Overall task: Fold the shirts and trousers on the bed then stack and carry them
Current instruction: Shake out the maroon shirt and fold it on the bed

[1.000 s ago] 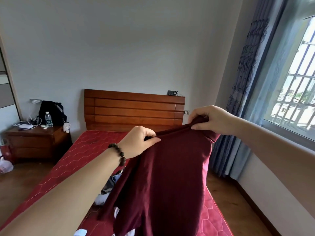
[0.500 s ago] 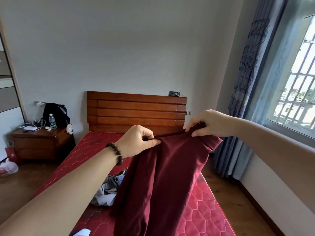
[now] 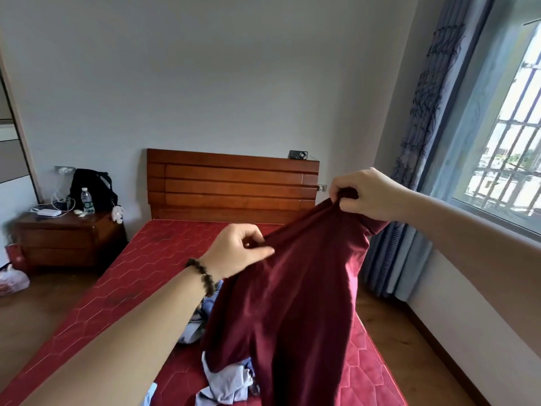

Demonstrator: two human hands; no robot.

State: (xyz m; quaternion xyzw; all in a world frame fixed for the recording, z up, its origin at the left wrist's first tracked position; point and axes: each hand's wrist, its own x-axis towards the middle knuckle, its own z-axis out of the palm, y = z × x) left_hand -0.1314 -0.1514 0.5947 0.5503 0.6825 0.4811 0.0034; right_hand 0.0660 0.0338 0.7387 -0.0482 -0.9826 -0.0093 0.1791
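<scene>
1. I see pale clothes (image 3: 225, 379) crumpled on the bed (image 3: 123, 288).
2. My left hand (image 3: 237, 253) pinches the maroon garment (image 3: 292, 317) above the bed.
3. My right hand (image 3: 366, 194) clamps its bunched top edge, higher, nearer the headboard (image 3: 231, 186).

Maroon garment (image 3: 295, 303), held above red bed (image 3: 123, 288): right hand (image 3: 366, 194) grips upper edge, left hand (image 3: 237, 252) pinches it lower. Pale clothes (image 3: 228, 382) heaped beneath, possibly shirts. Nightstand (image 3: 67, 238): bottle (image 3: 87, 200), black bag (image 3: 93, 186).

maroon garment (image 3: 292, 303) hem cut off below, pale clothes (image 3: 225, 379) partly hidden behind it, left fingers (image 3: 254, 244) blurred
</scene>
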